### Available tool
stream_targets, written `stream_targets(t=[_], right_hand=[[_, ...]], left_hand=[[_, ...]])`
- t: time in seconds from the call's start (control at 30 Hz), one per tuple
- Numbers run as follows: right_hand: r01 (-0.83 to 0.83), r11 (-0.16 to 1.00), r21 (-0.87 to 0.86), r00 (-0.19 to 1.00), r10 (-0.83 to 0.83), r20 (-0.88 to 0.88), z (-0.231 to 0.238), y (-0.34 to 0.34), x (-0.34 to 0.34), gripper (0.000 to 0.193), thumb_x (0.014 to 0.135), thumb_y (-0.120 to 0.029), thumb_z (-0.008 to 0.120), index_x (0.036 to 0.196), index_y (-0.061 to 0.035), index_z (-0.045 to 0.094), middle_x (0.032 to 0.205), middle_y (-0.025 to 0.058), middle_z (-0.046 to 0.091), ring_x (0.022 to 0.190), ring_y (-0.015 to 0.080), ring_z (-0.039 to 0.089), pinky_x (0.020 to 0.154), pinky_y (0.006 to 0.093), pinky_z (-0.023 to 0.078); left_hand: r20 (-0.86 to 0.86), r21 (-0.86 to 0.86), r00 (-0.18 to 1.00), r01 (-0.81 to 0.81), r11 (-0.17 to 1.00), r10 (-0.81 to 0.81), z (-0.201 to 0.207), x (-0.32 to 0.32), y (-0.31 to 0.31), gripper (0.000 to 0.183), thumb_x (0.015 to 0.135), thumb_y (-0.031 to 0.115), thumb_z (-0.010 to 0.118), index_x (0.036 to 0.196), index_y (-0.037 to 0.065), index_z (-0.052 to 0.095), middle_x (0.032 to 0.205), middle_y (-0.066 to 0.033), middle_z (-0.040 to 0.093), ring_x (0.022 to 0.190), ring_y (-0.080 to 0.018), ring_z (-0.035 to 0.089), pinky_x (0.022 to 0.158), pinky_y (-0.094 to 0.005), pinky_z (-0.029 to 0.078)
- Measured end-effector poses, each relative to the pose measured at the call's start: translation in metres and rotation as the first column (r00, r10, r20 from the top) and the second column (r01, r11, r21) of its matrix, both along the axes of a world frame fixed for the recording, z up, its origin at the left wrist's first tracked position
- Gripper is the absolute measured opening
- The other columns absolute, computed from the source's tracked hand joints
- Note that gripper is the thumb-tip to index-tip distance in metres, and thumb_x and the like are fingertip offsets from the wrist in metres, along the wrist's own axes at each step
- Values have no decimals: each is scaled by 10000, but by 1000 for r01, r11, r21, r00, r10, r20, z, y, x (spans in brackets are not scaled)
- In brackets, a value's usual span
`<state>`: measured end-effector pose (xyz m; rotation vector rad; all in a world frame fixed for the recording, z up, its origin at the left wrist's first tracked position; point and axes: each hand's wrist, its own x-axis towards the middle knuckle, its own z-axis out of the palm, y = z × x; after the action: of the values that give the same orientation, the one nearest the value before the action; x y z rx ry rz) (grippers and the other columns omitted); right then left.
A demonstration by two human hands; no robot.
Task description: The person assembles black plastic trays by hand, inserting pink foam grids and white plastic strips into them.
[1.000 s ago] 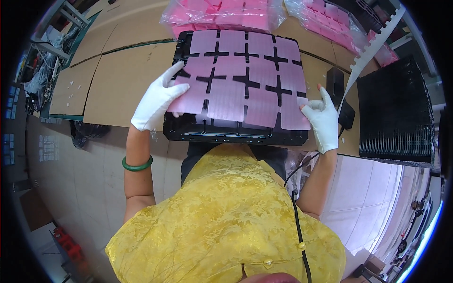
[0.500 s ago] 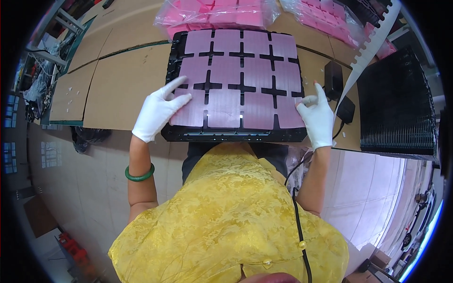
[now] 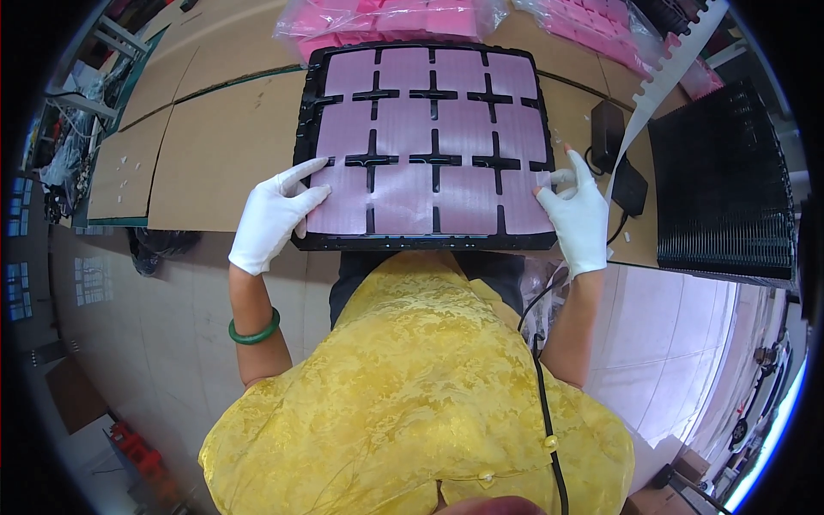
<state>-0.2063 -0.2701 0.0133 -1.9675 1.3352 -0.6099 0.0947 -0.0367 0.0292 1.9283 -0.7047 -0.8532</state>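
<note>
In front of me lies a black plastic tray [image 3: 378, 242] with cross-shaped dividers. Thin pink foam sheets [image 3: 403, 197] fill its compartments in several rows, nearly covering it. My left hand [image 3: 268, 216], in a white glove with the index fingertip bare, holds the tray's left edge; thumb and index finger reach over the near-left sheet. At the near-right corner, my right hand [image 3: 577, 210], gloved the same way, grips the tray's right edge with the thumb over the rim. The fingers under both edges are partly hidden.
Clear bags of pink foam pieces [image 3: 386, 21] lie behind the tray. To the right stand a tall stack of black trays [image 3: 721, 184], a black power adapter [image 3: 607, 136] with cables, and a white notched strip [image 3: 665, 81]. Brown cardboard [image 3: 232, 154] covers the table.
The tray has shifted slightly away from me and to the left, with its near edge tilted differently. The pink sheets now sit more evenly inside it. Both hands stay at its sides.
</note>
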Motion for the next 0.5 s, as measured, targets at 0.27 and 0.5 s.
stream_targets(t=[0.27,0.5], right_hand=[[-46,999,-12,999,46,-11,5,16,1,718,811,-91,768,1482,-50,517,998,99,680,689,144,587,746,314,531],[-72,995,-68,994,66,-85,5,17,4,682,814,-84,769,1457,-54,546,995,107,669,697,149,593,752,319,537]], left_hand=[[36,9,999,-23,1000,23,8,-2,4,455,927,140,750,1361,37,657,699,43,555,555,-26,466,475,-209,396],[68,49,998,-3,999,0,9,-10,-1,430,927,169,755,1326,28,680,677,45,534,532,-27,461,477,-217,388]])
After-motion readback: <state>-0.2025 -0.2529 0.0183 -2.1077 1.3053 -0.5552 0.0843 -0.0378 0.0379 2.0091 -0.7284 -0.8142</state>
